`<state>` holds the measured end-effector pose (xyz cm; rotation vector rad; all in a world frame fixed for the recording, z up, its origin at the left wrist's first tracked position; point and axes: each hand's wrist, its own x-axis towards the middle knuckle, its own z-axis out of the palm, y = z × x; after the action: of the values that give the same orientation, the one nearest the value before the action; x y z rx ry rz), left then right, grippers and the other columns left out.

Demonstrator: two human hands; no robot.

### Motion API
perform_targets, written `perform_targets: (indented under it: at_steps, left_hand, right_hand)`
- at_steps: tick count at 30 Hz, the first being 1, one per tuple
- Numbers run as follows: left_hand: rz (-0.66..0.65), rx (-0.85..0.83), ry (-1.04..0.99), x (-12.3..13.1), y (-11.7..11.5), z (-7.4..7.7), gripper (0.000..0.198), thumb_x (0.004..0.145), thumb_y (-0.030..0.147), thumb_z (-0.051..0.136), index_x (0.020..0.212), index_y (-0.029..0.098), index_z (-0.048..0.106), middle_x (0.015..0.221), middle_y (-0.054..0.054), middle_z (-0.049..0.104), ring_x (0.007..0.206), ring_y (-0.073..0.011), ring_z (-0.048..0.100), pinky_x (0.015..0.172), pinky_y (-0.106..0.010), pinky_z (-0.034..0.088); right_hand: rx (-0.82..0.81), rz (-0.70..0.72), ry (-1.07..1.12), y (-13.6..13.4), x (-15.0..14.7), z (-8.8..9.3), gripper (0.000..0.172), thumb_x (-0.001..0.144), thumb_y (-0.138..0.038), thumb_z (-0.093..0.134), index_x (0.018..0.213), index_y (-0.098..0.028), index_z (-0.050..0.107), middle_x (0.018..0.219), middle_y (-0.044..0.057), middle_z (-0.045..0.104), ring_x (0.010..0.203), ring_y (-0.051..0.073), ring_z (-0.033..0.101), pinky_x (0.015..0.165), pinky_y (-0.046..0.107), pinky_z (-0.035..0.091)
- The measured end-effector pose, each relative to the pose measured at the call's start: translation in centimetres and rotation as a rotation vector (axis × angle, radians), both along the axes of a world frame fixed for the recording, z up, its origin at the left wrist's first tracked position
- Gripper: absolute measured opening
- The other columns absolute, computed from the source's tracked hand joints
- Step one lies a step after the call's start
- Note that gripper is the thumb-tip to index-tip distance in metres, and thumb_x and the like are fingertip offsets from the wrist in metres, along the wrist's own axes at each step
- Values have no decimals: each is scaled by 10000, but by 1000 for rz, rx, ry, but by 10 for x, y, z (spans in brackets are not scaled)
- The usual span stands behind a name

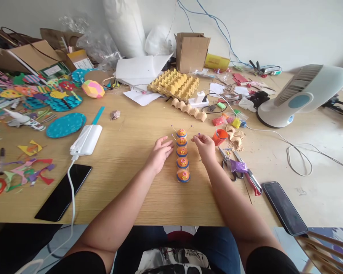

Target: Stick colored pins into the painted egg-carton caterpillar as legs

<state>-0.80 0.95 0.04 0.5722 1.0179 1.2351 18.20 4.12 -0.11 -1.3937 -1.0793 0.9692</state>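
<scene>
Where the tabletop (137, 198) is barest, near its middle, a craft caterpillar (182, 160) made of five small card cups lies in a straight row running from near to far. Each cup is orange with a blue band and a pink spot on top. The left hand (160, 151) lies just left of the far cups, palm down and fingers loosely spread. Its tips are close to the second cup, but whether they touch it cannot be told. The right hand (205, 147) is just right of the far end, thumb and forefinger pinched on what looks like a thin pin (198, 134) with a purple head. Two feelers (173, 128) of the same kind stand up from the farthest cup. Just right of that hand stands an orange cup (220, 137). Scissors (230, 167) lie nearer, a phone (284, 207) lies nearer still at the right, and a power bank (87, 139) lies well to the left.

The caterpillar looks very light and easily crushed. It seems to be thin moulded card, probably only loosely joined cup to cup, so it would likely bend or part if lifted by one end. The low sides of a cup, held gently between two fingers, seem the safest hold. The pin and the feelers look thin, sharp and apt to tip.
</scene>
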Motion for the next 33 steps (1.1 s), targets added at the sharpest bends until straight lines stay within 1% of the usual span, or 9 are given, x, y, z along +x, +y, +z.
perform_targets:
  at_steps: [1, 3, 6, 9, 14, 18, 21, 25, 33]
  left_hand:
    - [-8, -2, -17, 0, 0, 1, 560, 736, 62, 619, 1257, 205, 473, 1272, -135, 651, 1164, -178, 651, 1120, -367, 431]
    - [-23, -4, -34, 0, 0, 3, 545, 762, 85, 616, 1271, 206, 466, 1264, -133, 658, 1175, -176, 651, 1134, -372, 421]
    - [-39, -9, -43, 1, -1, 3, 520, 806, 121, 609, 1296, 208, 459, 1266, -128, 666, 1176, -176, 658, 1147, -385, 411]
    - [-52, -4, -45, 2, -3, 3, 527, 819, 125, 606, 1318, 209, 456, 1268, -123, 677, 1188, -183, 659, 1158, -401, 402]
    - [-60, 4, -45, 3, -4, 4, 519, 836, 101, 572, 1331, 203, 455, 1221, -109, 708, 1164, -181, 675, 1168, -425, 396]
    - [-66, 3, -47, 4, -4, 5, 516, 841, 105, 569, 1335, 197, 453, 1216, -107, 711, 1150, -181, 682, 1170, -428, 396]
    - [-71, 3, -51, 5, -4, 5, 536, 835, 108, 576, 1347, 190, 439, 1216, -113, 711, 1146, -184, 684, 1170, -429, 392]
    - [-83, 14, -67, 5, -5, 4, 549, 825, 117, 592, 1346, 185, 434, 1209, -121, 715, 1147, -192, 685, 1164, -430, 397]
    - [-93, 29, -65, 3, -3, 0, 559, 822, 132, 612, 1348, 188, 433, 1238, -128, 706, 1165, -198, 679, 1165, -435, 393]
  right_hand:
    - [26, -2, -14, 3, -2, -5, 219, 745, -400, 671, 795, -188, 661, 807, 59, 737, 701, 169, 616, 670, 296, 473]
    - [61, -13, -78, 6, -5, -13, 240, 757, -416, 656, 821, -185, 669, 815, 59, 731, 687, 169, 601, 665, 298, 464]
    - [74, -22, -206, 6, -4, -18, 251, 775, -418, 645, 846, -181, 690, 795, 48, 713, 606, 146, 509, 601, 289, 415]
    - [83, 3, -217, 5, -3, -17, 226, 792, -397, 633, 840, -183, 689, 790, 42, 706, 582, 135, 459, 576, 282, 389]
    - [79, 43, -193, 6, -4, -16, 199, 802, -374, 623, 830, -184, 679, 803, 40, 703, 590, 134, 459, 579, 279, 385]
    - [67, 44, -210, 5, -5, -16, 185, 799, -364, 629, 828, -188, 675, 786, 30, 689, 606, 137, 472, 591, 279, 386]
    - [75, 44, -203, 4, -5, -15, 178, 803, -354, 624, 826, -184, 670, 795, 30, 689, 594, 129, 453, 588, 280, 380]
    - [78, 39, -212, 4, -5, -14, 185, 807, -359, 623, 831, -184, 675, 755, 24, 672, 569, 126, 422, 567, 279, 367]
    - [84, 53, -231, 4, -5, -16, 188, 804, -374, 620, 824, -193, 667, 725, 18, 646, 560, 128, 403, 555, 281, 348]
